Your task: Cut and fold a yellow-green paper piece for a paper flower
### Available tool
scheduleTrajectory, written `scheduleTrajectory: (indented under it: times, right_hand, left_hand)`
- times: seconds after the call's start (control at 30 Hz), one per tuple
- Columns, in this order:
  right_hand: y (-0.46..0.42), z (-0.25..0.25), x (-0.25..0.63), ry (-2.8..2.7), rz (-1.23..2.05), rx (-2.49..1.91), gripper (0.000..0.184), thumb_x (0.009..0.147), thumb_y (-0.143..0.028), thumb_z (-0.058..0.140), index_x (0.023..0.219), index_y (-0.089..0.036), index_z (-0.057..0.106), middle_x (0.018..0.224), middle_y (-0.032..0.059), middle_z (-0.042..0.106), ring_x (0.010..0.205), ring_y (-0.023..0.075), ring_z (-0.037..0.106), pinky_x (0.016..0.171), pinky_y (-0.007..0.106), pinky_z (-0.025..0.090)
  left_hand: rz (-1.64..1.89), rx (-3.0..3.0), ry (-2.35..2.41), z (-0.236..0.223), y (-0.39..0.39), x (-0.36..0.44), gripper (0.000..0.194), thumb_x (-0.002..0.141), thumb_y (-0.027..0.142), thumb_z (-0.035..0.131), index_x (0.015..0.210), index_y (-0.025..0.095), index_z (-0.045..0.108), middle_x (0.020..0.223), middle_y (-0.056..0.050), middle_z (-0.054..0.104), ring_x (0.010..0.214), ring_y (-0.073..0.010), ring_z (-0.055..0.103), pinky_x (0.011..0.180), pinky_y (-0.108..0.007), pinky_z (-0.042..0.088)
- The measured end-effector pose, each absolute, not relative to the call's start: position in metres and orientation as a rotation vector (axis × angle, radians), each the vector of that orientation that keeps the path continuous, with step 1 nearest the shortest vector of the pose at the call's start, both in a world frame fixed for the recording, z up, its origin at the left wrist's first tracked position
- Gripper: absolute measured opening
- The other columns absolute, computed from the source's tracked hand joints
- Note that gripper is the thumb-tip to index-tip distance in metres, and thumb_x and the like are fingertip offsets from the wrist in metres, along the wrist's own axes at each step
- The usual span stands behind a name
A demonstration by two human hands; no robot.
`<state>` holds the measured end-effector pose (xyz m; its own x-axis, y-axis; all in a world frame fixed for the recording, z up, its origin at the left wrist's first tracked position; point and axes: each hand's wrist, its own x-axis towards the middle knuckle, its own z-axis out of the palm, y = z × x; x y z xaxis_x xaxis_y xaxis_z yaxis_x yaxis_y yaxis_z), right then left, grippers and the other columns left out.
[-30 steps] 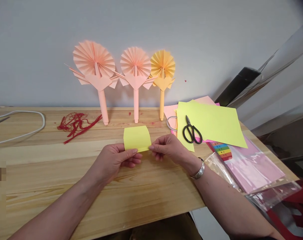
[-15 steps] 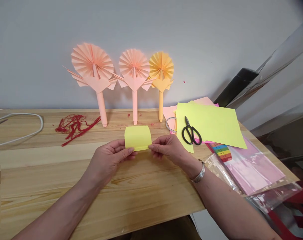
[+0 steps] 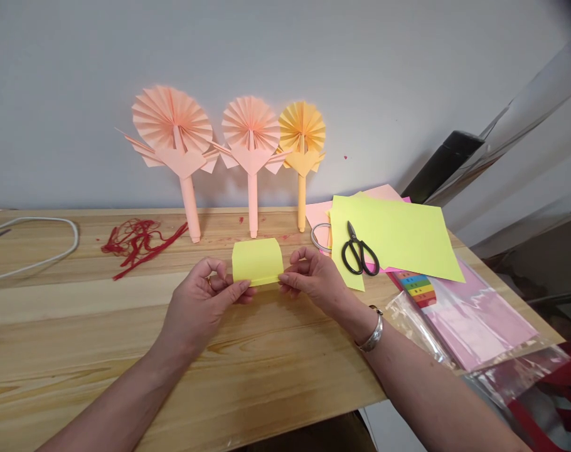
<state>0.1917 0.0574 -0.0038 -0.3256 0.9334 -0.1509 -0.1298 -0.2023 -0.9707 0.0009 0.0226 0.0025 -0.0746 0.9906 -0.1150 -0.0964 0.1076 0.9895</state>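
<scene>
A small folded yellow paper (image 3: 257, 260) is held just above the wooden table (image 3: 248, 370), near its middle. My left hand (image 3: 203, 304) pinches the paper's lower left edge between thumb and fingers. My right hand (image 3: 314, 282) pinches its lower right corner, and a silver bracelet sits on that wrist. Both hands are closed on the paper.
Three pleated paper fans (image 3: 250, 141) lean on the wall at the back. Red thread (image 3: 135, 242) and a white cable (image 3: 54, 248) lie at the left. Black scissors (image 3: 358, 251) rest on yellow-green sheets (image 3: 398, 235); pink paper in plastic (image 3: 474, 314) lies at the right edge.
The paper and both hands stayed in nearly the same spot. My left index finger has curled up behind the paper's left edge, and the view has tilted slightly.
</scene>
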Motion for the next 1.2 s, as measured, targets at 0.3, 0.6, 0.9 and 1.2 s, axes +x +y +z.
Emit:
scheduleTrajectory:
  times: [0.3, 0.6, 0.9, 1.2]
  right_hand:
    - [0.054, -0.001, 0.191, -1.408, 1.471, -1.052, 0.01, 0.069, -0.025, 0.068, 0.074, -0.016, 0.065, 0.061, -0.0011, 0.062, 0.055, 0.0099, 0.061, 0.052, 0.022, 0.047]
    - [0.057, -0.012, 0.192, -1.468, 1.415, -0.988, 0.017, 0.067, -0.023, 0.071, 0.083, -0.018, 0.071, 0.076, 0.0017, 0.068, 0.068, 0.0129, 0.062, 0.068, 0.027, 0.051]
    - [0.056, -0.013, 0.192, -1.606, 1.249, -1.074, 0.019, 0.071, -0.021, 0.068, 0.089, -0.018, 0.071, 0.078, 0.0033, 0.069, 0.068, 0.0144, 0.062, 0.068, 0.029, 0.052]
    - [0.056, -0.012, 0.193, -1.804, 0.935, -1.066, 0.018, 0.073, -0.014, 0.066, 0.09, -0.017, 0.072, 0.076, 0.0038, 0.069, 0.067, 0.0136, 0.061, 0.064, 0.025, 0.05]
  left_hand:
    - [1.188, 1.078, 1.43, 0.0, 0.02, 0.0, 0.017, 0.065, 0.025, 0.075, 0.081, 0.02, 0.069, 0.066, 0.001, 0.073, 0.062, -0.0155, 0.068, 0.068, -0.026, 0.053]
    - [1.121, 1.083, 1.499, 0.004, 0.019, 0.001, 0.02, 0.066, 0.028, 0.074, 0.085, 0.022, 0.072, 0.066, 0.0, 0.074, 0.067, -0.0161, 0.069, 0.071, -0.025, 0.052]
    - [1.103, 1.174, 1.54, 0.002, 0.018, 0.001, 0.026, 0.06, 0.03, 0.077, 0.085, 0.023, 0.073, 0.059, 0.002, 0.067, 0.06, -0.0136, 0.061, 0.057, -0.021, 0.046]
    - [1.08, 1.338, 1.579, -0.008, 0.017, -0.002, 0.03, 0.064, 0.034, 0.073, 0.092, 0.022, 0.072, 0.057, 0.006, 0.046, 0.052, -0.0094, 0.041, 0.046, -0.021, 0.034]
